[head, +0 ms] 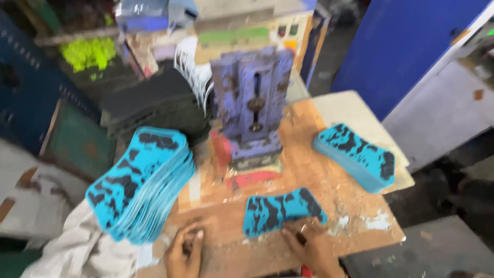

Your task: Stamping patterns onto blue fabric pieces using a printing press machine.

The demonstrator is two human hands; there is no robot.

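Since it lies flat and thin like the fanned stack [141, 183] to the left of the press [252, 103], the single blue-and-black sole sheet [283, 210] in front of that press looks light, bendy and soft, probably foam; I would take it by an edge or a narrow end. Its long axis runs left to right across the wooden table [329, 175], the right end tilted slightly away. The right hand [311, 244] rests fingertips on its near edge, fingers spread. The left hand [185, 252] sits curled beside it, grasping nothing visible.
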